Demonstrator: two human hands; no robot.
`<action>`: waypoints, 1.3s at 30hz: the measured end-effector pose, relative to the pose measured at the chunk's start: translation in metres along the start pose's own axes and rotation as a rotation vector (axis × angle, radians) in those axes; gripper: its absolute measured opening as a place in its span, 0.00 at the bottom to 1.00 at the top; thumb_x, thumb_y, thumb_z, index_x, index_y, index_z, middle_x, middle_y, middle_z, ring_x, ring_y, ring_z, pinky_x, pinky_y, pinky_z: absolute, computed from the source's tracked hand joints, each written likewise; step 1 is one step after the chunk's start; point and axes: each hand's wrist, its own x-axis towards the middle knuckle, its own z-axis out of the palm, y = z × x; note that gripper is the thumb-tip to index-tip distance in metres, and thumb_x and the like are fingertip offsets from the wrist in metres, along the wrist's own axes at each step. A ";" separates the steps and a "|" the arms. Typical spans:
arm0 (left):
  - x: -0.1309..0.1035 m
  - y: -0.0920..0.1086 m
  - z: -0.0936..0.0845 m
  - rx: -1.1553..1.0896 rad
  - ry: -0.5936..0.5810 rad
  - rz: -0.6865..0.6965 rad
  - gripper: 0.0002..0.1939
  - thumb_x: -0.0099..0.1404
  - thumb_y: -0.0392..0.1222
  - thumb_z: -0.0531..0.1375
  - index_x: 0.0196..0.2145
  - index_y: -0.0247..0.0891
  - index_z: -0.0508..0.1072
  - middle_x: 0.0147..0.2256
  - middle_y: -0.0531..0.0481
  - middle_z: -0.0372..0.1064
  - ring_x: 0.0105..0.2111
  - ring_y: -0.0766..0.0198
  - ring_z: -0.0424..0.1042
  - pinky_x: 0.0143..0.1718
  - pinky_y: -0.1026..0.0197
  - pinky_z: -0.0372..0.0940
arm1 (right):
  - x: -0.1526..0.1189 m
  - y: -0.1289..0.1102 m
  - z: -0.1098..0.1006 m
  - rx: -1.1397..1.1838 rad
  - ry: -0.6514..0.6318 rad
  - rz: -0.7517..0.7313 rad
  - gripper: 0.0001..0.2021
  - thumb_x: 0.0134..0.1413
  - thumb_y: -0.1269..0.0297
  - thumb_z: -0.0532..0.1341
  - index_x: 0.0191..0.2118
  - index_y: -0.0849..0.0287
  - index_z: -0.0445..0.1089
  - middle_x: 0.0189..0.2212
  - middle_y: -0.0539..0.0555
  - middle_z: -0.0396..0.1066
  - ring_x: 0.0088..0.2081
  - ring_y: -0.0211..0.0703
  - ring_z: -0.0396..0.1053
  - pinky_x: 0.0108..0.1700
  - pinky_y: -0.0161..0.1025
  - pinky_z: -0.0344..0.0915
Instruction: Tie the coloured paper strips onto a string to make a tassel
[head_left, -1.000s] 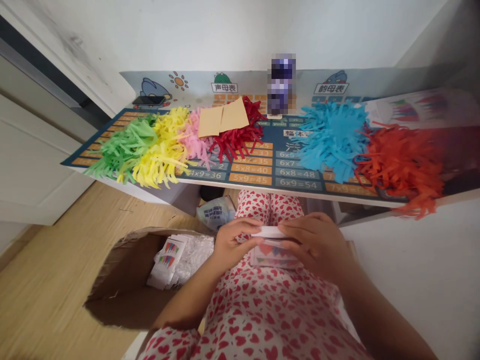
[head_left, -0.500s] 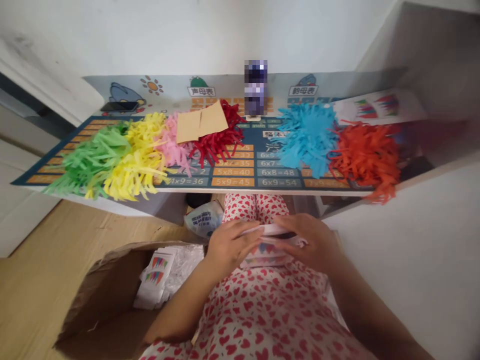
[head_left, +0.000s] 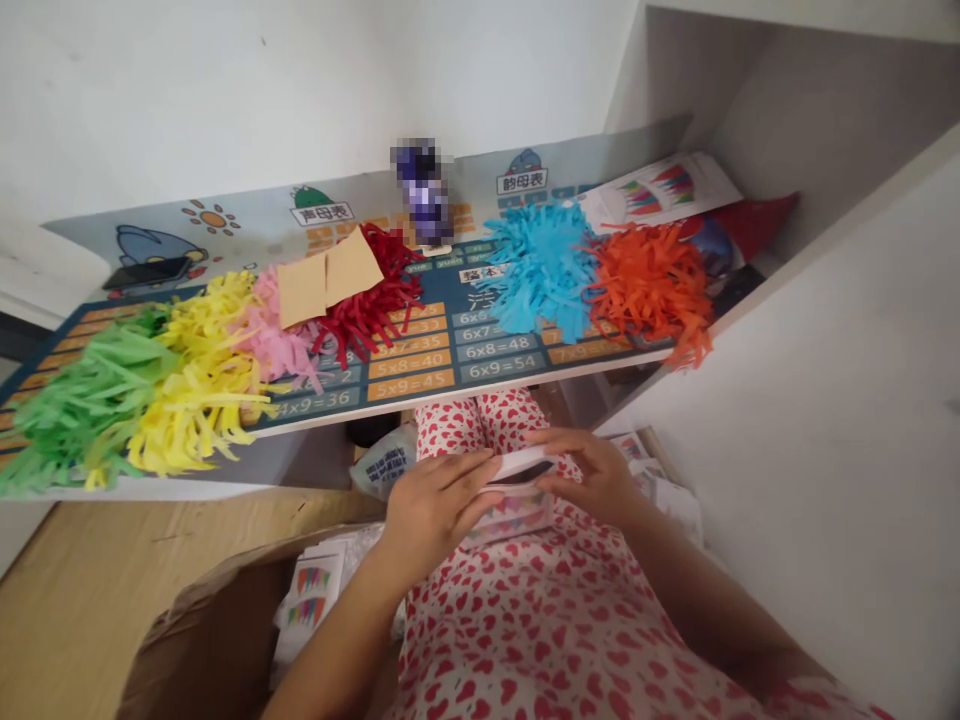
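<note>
A small white packet (head_left: 517,512) with colourful printed pennants lies over my lap, held between both hands. My left hand (head_left: 442,500) has its fingers pressed together on the packet's left side. My right hand (head_left: 589,470) grips the upper right edge, thumb below and fingers above. A dark opening shows along the packet's top, under a white flap. Whatever is inside cannot be made out.
On the desk (head_left: 420,400) lie green (head_left: 97,385), yellow (head_left: 202,390), pink, dark red, blue (head_left: 540,265) and orange (head_left: 649,285) paper tassels. Two tan cards (head_left: 330,278) rest on the pink and red ones. A cardboard box (head_left: 202,610) with printed packets stands lower left.
The view has turned, so the desk now looks tilted. More printed packets show at the right of my lap. Both hands still hold the packet, whose top edge is now slanted.
</note>
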 end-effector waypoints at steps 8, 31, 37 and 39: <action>0.001 0.001 -0.010 -0.104 -0.039 -0.032 0.11 0.68 0.42 0.61 0.47 0.40 0.75 0.44 0.46 0.79 0.41 0.61 0.78 0.40 0.58 0.71 | 0.013 -0.002 -0.007 0.180 -0.143 -0.049 0.12 0.53 0.69 0.69 0.43 0.55 0.72 0.44 0.56 0.76 0.46 0.42 0.75 0.49 0.40 0.71; 0.024 0.020 0.001 0.149 -0.174 0.069 0.16 0.71 0.38 0.56 0.54 0.35 0.71 0.49 0.43 0.76 0.43 0.58 0.77 0.41 0.57 0.72 | -0.013 0.008 0.015 0.076 0.096 0.251 0.13 0.55 0.54 0.66 0.41 0.56 0.77 0.37 0.53 0.80 0.37 0.42 0.77 0.42 0.37 0.73; 0.020 0.020 -0.004 0.165 -0.189 0.073 0.14 0.71 0.37 0.55 0.53 0.37 0.72 0.49 0.43 0.76 0.40 0.59 0.78 0.38 0.58 0.70 | -0.013 0.002 0.014 0.009 0.094 0.224 0.11 0.56 0.56 0.65 0.41 0.56 0.77 0.36 0.52 0.80 0.36 0.41 0.77 0.40 0.34 0.72; 0.019 0.022 -0.004 0.166 -0.171 0.076 0.15 0.71 0.37 0.55 0.53 0.37 0.71 0.48 0.43 0.77 0.40 0.59 0.78 0.38 0.58 0.70 | -0.013 0.000 0.014 -0.002 0.096 0.198 0.10 0.56 0.57 0.65 0.41 0.56 0.77 0.35 0.52 0.80 0.35 0.40 0.77 0.40 0.33 0.72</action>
